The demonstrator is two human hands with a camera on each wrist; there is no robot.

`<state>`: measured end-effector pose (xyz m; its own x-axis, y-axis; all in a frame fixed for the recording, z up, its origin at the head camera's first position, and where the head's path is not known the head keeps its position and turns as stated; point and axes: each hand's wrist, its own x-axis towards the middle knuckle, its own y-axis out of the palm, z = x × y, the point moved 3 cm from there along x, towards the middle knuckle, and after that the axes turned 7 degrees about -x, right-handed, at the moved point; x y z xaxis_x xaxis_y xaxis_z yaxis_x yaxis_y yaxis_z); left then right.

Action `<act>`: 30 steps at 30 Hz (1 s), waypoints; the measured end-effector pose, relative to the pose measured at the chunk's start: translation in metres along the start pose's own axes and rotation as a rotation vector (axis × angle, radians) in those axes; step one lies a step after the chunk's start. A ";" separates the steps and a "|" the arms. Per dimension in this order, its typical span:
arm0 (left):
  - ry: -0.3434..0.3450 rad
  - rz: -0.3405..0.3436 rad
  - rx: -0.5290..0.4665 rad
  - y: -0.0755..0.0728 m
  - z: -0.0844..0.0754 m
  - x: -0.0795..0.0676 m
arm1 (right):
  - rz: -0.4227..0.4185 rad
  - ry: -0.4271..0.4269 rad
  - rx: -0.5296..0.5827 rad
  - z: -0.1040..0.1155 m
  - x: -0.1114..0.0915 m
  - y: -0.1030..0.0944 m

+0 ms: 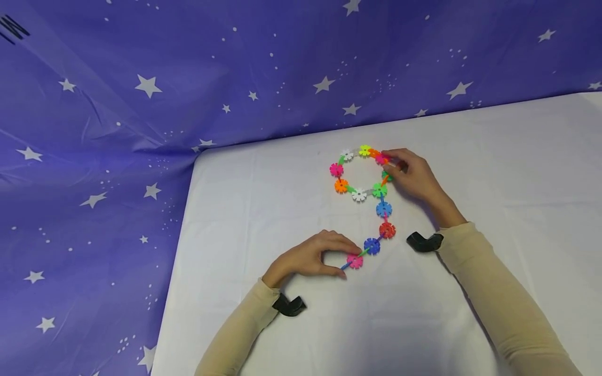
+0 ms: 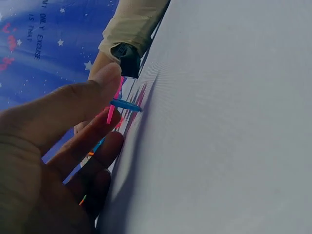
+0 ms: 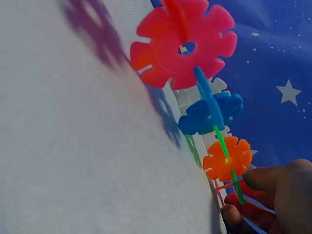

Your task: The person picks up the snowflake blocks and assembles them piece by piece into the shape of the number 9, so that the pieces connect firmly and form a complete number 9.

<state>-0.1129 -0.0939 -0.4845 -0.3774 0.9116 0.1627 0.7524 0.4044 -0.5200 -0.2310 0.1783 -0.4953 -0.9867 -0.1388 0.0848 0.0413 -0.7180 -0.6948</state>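
A chain of colourful plastic snowflake discs lies on the white cloth. Its upper part forms a closed ring, with an orange disc (image 1: pixel 340 186) and a white disc (image 1: pixel 359 195) along it. From a green disc (image 1: pixel 379 190) a tail runs down through a light blue disc (image 1: pixel 383 209), a red disc (image 1: pixel 387 230) and a dark blue disc (image 1: pixel 372 246). The left hand (image 1: pixel 320 253) holds the pink disc (image 1: pixel 355 261) near the tail's end, where a blue disc (image 2: pixel 126 105) stands edge-on. At the ring's upper right, the right hand (image 1: pixel 414 175) pinches another pink disc (image 1: pixel 380 158), partly covered by fingers.
White cloth (image 1: pixel 263 209) covers the table. Behind and left of it hangs a purple star-printed curtain (image 1: pixel 258 62). Black wrist mounts (image 1: pixel 425 242) sit at both beige sleeves (image 1: pixel 498 287).
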 end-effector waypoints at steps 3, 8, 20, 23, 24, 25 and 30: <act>-0.007 0.001 -0.036 0.000 0.003 -0.001 | 0.021 -0.017 -0.005 0.000 0.001 0.002; -0.016 -0.005 -0.053 0.004 0.004 -0.002 | 0.054 -0.051 -0.027 0.000 0.001 0.005; 0.030 -0.021 -0.038 0.006 0.005 0.000 | 0.092 -0.069 -0.051 -0.004 0.000 0.003; 0.023 -0.011 -0.036 0.006 0.006 0.001 | 0.094 -0.067 -0.039 -0.005 0.001 0.002; 0.020 -0.006 -0.034 0.006 0.006 0.001 | 0.099 -0.063 -0.032 -0.005 0.000 0.002; 0.015 0.001 -0.030 0.006 0.006 0.000 | 0.104 -0.053 -0.027 -0.006 0.000 0.001; -0.034 -0.021 -0.040 -0.013 -0.002 -0.008 | 0.068 -0.016 0.014 -0.009 -0.008 -0.013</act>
<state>-0.1187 -0.1064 -0.4772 -0.4109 0.9002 0.1443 0.7648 0.4265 -0.4828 -0.2255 0.1948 -0.4935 -0.9788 -0.1987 0.0490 0.1108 -0.7161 -0.6891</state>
